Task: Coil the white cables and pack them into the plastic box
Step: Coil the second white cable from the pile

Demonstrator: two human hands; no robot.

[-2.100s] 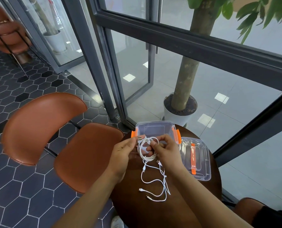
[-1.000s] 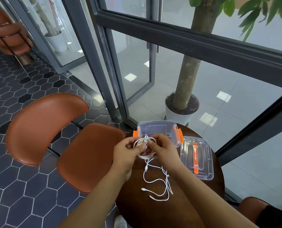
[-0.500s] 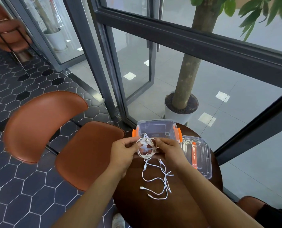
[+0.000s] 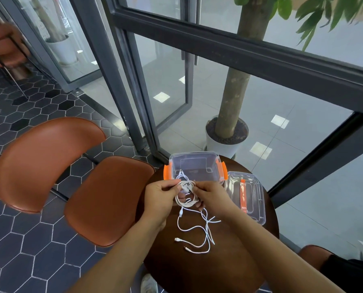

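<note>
Tightened over the past two seconds, the loops of thin white charging cable (image 4: 187, 196) now form a compact coil pinched between the fingers (image 4: 172, 185) of the left hand (image 4: 160, 194) and those of the right hand (image 4: 213, 195), both curled closed around the bundle just above the round dark wooden desk (image 4: 197, 269). One plug end pokes up over the near rim of the clear rectangular plastic box with orange latches (image 4: 197, 155), which stands open and appears empty just beyond the hands. Still uncoiled, loose white cable tails (image 4: 197, 233) trail across the desk towards the person, so the coiling looks only partly done. The clear lid with an orange handle (image 4: 254, 197) lies beside the box, to its right.
</note>
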